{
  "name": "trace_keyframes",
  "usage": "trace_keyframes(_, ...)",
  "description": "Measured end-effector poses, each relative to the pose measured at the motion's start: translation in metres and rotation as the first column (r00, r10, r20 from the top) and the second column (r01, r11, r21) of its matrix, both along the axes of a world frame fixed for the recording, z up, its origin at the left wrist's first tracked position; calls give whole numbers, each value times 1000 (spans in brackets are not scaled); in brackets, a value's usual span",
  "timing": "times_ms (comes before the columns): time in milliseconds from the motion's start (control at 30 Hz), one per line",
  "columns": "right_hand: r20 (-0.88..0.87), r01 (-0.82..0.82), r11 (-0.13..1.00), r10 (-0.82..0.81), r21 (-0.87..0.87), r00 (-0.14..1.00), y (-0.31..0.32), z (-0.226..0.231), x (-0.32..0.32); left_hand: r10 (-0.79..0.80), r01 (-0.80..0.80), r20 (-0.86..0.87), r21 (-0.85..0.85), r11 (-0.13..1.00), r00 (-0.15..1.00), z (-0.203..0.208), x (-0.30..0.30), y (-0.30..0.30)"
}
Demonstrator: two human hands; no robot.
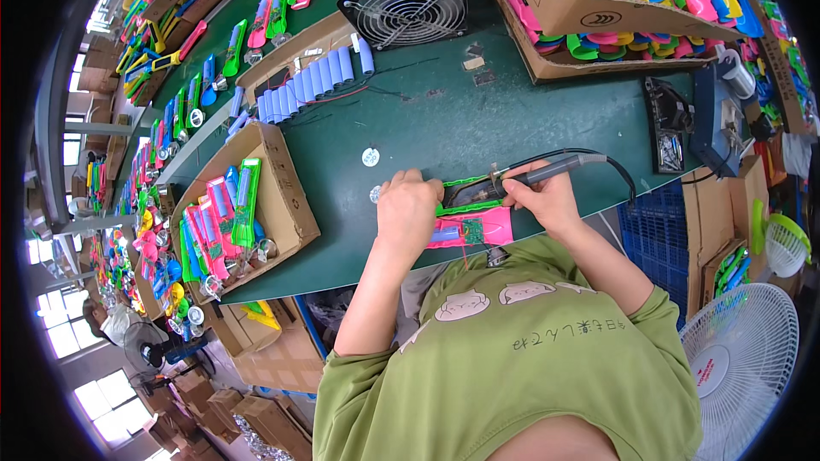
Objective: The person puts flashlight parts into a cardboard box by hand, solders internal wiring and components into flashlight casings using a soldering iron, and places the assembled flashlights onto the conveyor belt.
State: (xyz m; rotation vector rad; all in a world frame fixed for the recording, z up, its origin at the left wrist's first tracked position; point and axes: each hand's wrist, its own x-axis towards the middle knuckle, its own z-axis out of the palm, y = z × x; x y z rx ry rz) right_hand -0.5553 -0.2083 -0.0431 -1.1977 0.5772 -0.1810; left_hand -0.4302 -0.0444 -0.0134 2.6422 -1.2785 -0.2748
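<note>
My right hand [547,198] is closed round the dark handle of a soldering iron [549,172], whose cable loops off to the right. The iron's front end reaches over an open green plastic casing [475,208] at the table's near edge. Curled fingers of my left hand [408,207] grip the left end of that casing and hide it. Just nearer to me lies a pink casing [498,224] with a blue battery cell [444,236] and a small green circuit board [472,230]. A round white label [370,157] lies beyond my left hand.
A cardboard box [295,205] of part-built casings stands at left. Several blue cells [312,84] lie in a row behind. A black fan [410,8] is at the back, with a parts box [589,13] and a blue soldering station [716,119] rightward.
</note>
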Motion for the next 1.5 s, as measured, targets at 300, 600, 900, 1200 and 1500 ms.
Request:
trace_keyframes(300,-11,-5,1000,5,-10,1000,0,-4,-2,-7,7,-9,30,1000,1000,0,0,-1)
trace_keyframes(600,319,180,879,-34,-442,947,-5,1,-29,-24,23,19,38,999,1000,-2,2,-3)
trace_keyframes(900,172,99,521,92,-848,981,-23,4,-45,-31,29,50,45,999,998,-2,2,-4)
trace_keyframes(1200,99,-21,571,178,-821,979,-26,-8,-42,-101,90,111,94,991,989,39,-12,-12)
trace_keyframes(1500,142,10,593,177,-805,974,-25,-9,-39,-359,382,132,-266,885,924,2,-52,-12)
